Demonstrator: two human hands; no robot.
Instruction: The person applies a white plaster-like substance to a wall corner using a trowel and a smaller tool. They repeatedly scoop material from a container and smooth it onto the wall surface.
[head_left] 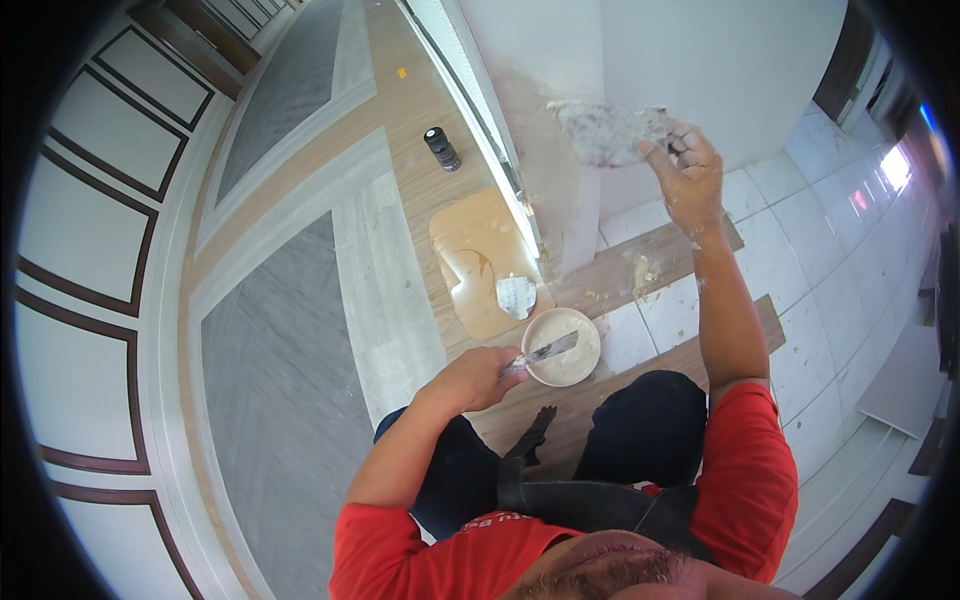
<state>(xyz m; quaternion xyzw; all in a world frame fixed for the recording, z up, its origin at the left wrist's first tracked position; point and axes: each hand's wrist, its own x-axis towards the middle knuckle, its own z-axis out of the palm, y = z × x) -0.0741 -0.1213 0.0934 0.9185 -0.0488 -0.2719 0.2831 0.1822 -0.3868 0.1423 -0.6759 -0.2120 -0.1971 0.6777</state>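
Observation:
My left hand (478,381) is closed round the handle of a putty knife (552,348). Its blade reaches over a round white bowl (590,372) of pale, creamy putty. My right hand (692,182), raised ahead on the right, pinches the right end of a flat, ragged piece caked in whitish putty (605,137). That piece is at the lower white wall (680,60); whether it touches the wall I cannot tell. Just beyond the bowl, a crumpled white scrap (516,297) lies on a tan board (470,225).
A black spray can (441,150) stands past the board, near the wall's metal-edged corner (500,170). Wood-look strips (640,268) with putty spots cross white floor tiles (800,245). Grey floor panels (280,380) and framed white panelling (85,370) are on the left.

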